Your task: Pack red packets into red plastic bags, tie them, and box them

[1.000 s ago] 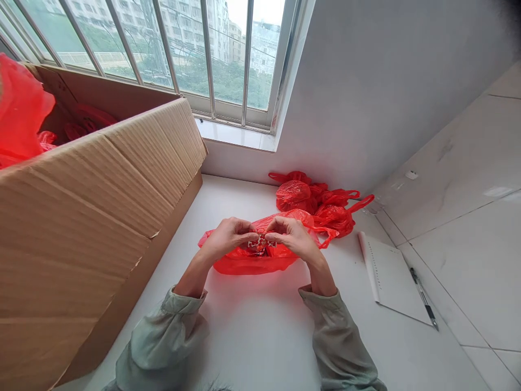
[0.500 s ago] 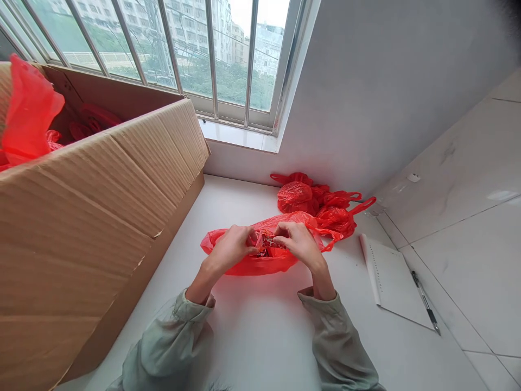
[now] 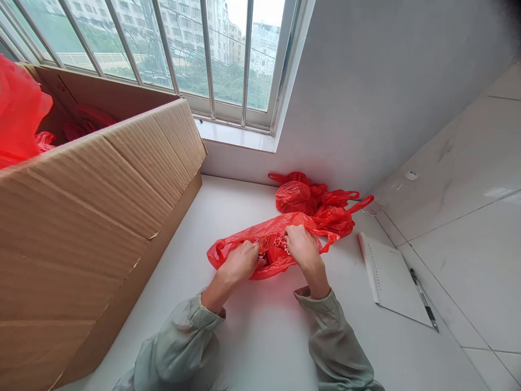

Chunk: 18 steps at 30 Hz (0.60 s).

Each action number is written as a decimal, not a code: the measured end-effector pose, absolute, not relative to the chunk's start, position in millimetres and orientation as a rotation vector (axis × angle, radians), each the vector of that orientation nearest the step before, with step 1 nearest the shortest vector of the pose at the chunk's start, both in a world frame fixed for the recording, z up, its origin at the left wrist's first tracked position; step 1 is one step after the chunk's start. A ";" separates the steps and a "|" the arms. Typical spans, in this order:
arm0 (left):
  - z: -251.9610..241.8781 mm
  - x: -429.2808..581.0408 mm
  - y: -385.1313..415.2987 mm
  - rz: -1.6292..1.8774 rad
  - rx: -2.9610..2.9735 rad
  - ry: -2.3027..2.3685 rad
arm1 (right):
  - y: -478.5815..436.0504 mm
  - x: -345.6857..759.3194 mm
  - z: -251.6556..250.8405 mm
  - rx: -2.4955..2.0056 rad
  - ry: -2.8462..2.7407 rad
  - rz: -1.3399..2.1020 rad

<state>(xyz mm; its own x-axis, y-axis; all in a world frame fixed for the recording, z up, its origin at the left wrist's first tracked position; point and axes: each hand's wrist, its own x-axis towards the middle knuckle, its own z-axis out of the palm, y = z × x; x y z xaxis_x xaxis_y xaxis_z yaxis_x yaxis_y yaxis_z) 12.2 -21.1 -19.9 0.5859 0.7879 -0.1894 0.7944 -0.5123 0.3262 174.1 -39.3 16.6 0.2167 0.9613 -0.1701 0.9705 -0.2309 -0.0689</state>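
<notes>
An open red plastic bag (image 3: 268, 228) lies on the white table, with small red wrapped items (image 3: 272, 247) showing in its mouth. My left hand (image 3: 241, 263) is closed on the near left edge of the bag, its fingertips partly hidden by the plastic. On the other side of the opening, my right hand (image 3: 302, 245) has its fingers bent together at the bag's right part, beside the wrapped items; what they pinch is hidden. Several tied red bags (image 3: 295, 198) sit behind, against the wall.
A large cardboard box (image 3: 101, 217) with red bags inside stands at the left. To the right lie a spiral notebook (image 3: 394, 279) and a pen (image 3: 424, 300). A barred window (image 3: 228, 70) is behind.
My left hand has moved slightly right and nearer to me, and my right hand a little right. The bag's near edge has changed shape, and more of the wrapped items shows.
</notes>
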 end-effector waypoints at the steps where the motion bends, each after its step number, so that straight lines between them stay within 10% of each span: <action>1: -19.7 12.9 -20.8 -0.007 2.443 1.285 | -39.4 173.9 17.6 2.407 1.905 -0.278; 18: -31.7 21.3 -19.6 -0.004 2.433 1.277 | -33.6 170.6 4.1 2.413 1.881 -0.253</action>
